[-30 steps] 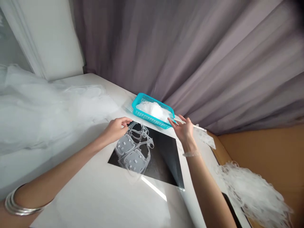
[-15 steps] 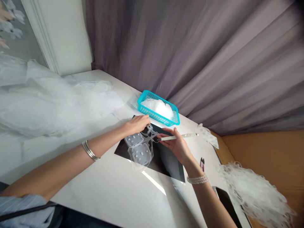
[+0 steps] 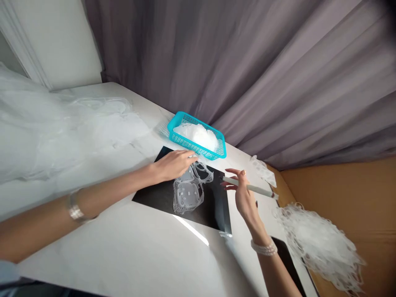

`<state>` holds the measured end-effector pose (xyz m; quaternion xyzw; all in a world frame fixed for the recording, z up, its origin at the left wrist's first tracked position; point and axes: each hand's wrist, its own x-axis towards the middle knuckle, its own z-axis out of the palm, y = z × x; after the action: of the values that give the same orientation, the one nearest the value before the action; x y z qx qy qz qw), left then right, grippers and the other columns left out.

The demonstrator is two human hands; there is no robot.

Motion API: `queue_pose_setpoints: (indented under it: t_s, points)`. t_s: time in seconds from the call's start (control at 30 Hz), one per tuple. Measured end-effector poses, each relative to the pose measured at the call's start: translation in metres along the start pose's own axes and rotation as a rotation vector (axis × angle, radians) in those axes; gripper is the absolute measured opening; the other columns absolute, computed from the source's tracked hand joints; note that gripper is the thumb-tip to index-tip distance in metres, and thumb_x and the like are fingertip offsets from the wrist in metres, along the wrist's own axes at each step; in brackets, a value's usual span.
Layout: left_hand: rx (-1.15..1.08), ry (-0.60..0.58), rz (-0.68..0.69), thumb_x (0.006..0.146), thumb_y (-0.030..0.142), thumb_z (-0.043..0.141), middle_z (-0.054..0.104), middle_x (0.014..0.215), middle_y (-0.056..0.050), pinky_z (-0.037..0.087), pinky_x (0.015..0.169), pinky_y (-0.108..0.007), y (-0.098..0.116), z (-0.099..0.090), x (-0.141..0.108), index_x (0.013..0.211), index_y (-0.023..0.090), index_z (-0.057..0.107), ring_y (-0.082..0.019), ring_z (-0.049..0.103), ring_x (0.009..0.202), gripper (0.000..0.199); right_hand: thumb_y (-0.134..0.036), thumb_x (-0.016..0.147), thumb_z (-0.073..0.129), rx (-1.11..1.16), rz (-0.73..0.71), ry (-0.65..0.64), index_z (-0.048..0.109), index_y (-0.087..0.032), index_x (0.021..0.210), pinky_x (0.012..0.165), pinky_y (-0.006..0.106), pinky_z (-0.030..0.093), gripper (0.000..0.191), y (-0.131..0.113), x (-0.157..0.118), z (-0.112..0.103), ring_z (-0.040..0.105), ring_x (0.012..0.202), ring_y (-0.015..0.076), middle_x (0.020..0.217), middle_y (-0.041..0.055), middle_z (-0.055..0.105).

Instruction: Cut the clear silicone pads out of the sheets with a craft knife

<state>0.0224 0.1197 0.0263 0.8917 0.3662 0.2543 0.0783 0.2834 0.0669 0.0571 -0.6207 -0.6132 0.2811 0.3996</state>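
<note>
Translucent plastic piece [image 3: 188, 196]: flat on the black sheet [image 3: 154, 194], around its middle, its looped far end under the person's left fingertips.
Left forearm [image 3: 117, 194]: it comes in low from the lower left, almost straight to the wrist, with a silver bangle [image 3: 76, 210] round it, blurred from where I stand.
Right forearm [image 3: 274, 272]: rises steeply from the bottom edge, a beaded bracelet [image 3: 264, 248] at the wrist, a dark flat object [image 3: 286, 262] partly hidden behind it.
Tabletop [image 3: 123, 243]: pale and glossy, a bright streak of light lying just on the near side of the black sheet.
Right hand [image 3: 244, 198]: raised at the sheet's right edge, wrist bent a little leftward, fingers long and fanned around a pen-like tool [image 3: 260, 190], gripping it; the dark tip points at the plastic piece, just beside it and apart.
Left hand [image 3: 173, 165]: back of the hand up, fingers bent and drawn together, pinching the plastic piece's far end.
Clear heap [image 3: 321, 243]: a tangle of see-through strips, off to the right.
Teal basket [image 3: 185, 143]: just beyond the left hand, with a white heap [image 3: 202, 137] inside.
Curtain [image 3: 216, 53]: greyish purple, hanging in folds behind everything.
</note>
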Motion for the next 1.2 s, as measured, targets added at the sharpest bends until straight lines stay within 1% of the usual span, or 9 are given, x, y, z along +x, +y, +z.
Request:
queue_pose_setpoints:
  t_s: [0.07, 0.17, 0.27, 0.4, 0.47, 0.63, 0.8, 1.03, 1.2]
  points:
    - [-0.005, -0.054, 0.044, 0.098, 0.016, 0.04, 0.064, 0.131, -0.015, 0.042, 0.108, -0.041, 0.006, -0.004, -0.035, 0.127, 0.014, 0.063, -0.027, 0.059, 0.124, 0.037, -0.067, 0.098, 0.03, 0.059, -0.018, -0.01, 0.064, -0.022, 0.11, 0.076, 0.04, 0.054, 0.057, -0.006, -0.009, 0.011, 0.067, 0.073, 0.0225, 0.082, 0.0048, 0.068]
    - [-0.031, -0.152, 0.118, 0.099, 0.03, 0.046, 0.057, 0.144, -0.015, 0.03, 0.118, -0.042, 0.02, 0.002, -0.081, 0.138, 0.016, 0.056, -0.028, 0.049, 0.137, 0.042, -0.06, 0.096, 0.047, 0.094, -0.052, -0.051, 0.063, -0.023, 0.108, 0.077, 0.038, 0.054, 0.043, -0.018, -0.02, 0.031, 0.068, 0.079, 0.0238, 0.086, 0.0054, 0.07]
    - [0.022, -0.161, 0.081, 0.1, 0.04, 0.046, 0.045, 0.153, -0.02, 0.021, 0.121, -0.049, 0.04, 0.014, -0.102, 0.147, 0.01, 0.046, -0.032, 0.037, 0.145, 0.056, -0.054, 0.094, 0.056, 0.126, -0.033, -0.153, 0.064, -0.022, 0.112, 0.081, 0.039, 0.055, 0.038, -0.026, -0.026, 0.05, 0.07, 0.088, 0.0252, 0.098, 0.0077, 0.074]
    - [0.047, -0.153, 0.034, 0.102, 0.044, 0.039, 0.045, 0.15, -0.025, 0.015, 0.12, -0.06, 0.067, 0.024, -0.096, 0.145, 0.006, 0.046, -0.036, 0.032, 0.147, 0.058, -0.051, 0.092, 0.061, 0.142, 0.004, -0.254, 0.067, -0.019, 0.115, 0.082, 0.039, 0.056, 0.039, -0.027, -0.027, 0.062, 0.072, 0.089, 0.026, 0.098, 0.0094, 0.075]
    - [0.003, -0.143, 0.036, 0.102, 0.045, 0.038, 0.048, 0.149, -0.024, 0.015, 0.12, -0.061, 0.071, 0.022, -0.09, 0.144, 0.007, 0.048, -0.036, 0.033, 0.147, 0.057, -0.05, 0.091, 0.062, 0.11, 0.013, -0.277, 0.069, -0.019, 0.114, 0.082, 0.039, 0.055, 0.039, -0.025, -0.025, 0.064, 0.073, 0.09, 0.0271, 0.093, 0.0092, 0.076]
    - [-0.076, -0.068, -0.059, 0.101, 0.039, 0.041, 0.048, 0.15, -0.02, 0.019, 0.123, -0.048, 0.045, 0.01, -0.086, 0.142, 0.008, 0.05, -0.031, 0.036, 0.146, 0.052, -0.051, 0.092, 0.06, 0.086, -0.026, -0.274, 0.075, -0.019, 0.108, 0.08, 0.039, 0.056, 0.039, -0.023, -0.02, 0.076, 0.073, 0.089, 0.0288, 0.094, 0.0098, 0.078]
    - [-0.083, -0.095, -0.054, 0.099, 0.036, 0.044, 0.043, 0.153, -0.022, 0.02, 0.122, -0.048, 0.017, 0.009, -0.093, 0.142, 0.007, 0.05, -0.032, 0.034, 0.147, 0.052, -0.047, 0.096, 0.054, -0.095, -0.173, -0.296, 0.077, -0.021, 0.104, 0.077, 0.037, 0.053, 0.036, -0.027, -0.023, 0.09, 0.072, 0.085, 0.0275, 0.092, 0.009, 0.078]
    - [-0.089, -0.097, -0.07, 0.097, 0.037, 0.048, 0.043, 0.154, -0.02, 0.017, 0.121, -0.051, 0.017, 0.008, -0.092, 0.138, 0.012, 0.053, -0.033, 0.033, 0.147, 0.049, -0.041, 0.099, 0.05, -0.247, -0.274, -0.299, 0.076, -0.021, 0.103, 0.074, 0.037, 0.051, 0.034, -0.031, -0.027, 0.096, 0.071, 0.081, 0.0267, 0.094, 0.0106, 0.077]
    - [-0.059, -0.124, -0.062, 0.097, 0.037, 0.046, 0.044, 0.152, -0.023, 0.018, 0.12, -0.053, 0.017, 0.007, -0.09, 0.139, 0.008, 0.052, -0.036, 0.036, 0.145, 0.052, -0.037, 0.1, 0.047, -0.289, -0.334, -0.301, 0.074, -0.021, 0.098, 0.074, 0.036, 0.05, 0.032, -0.031, -0.024, 0.102, 0.069, 0.08, 0.0251, 0.095, 0.0098, 0.075]
